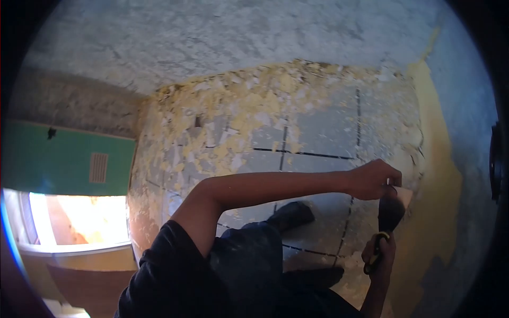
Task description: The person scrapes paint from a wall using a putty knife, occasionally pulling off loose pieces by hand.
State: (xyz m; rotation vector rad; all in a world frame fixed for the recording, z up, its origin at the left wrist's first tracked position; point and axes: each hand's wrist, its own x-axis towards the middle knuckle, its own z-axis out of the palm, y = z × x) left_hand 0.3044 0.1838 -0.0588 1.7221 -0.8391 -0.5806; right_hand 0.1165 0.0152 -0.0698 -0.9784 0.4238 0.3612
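Observation:
My right hand is wrapped round the black and yellow handle of a scraper. Its wide blade points away from me, with a pale patch at one corner of the edge. Stretched across the view, my left arm brings my left hand to the blade's end. The left fingers are curled in right at the blade edge, and I cannot tell what is between them. Just beyond both hands is a wall with a yellow layer below bare grey.
Yellow and white peeled flakes litter the grey tiled floor, thickest along the far wall. My dark shoe stands on the tiles. At left are a green panel with a vent and a bright window opening.

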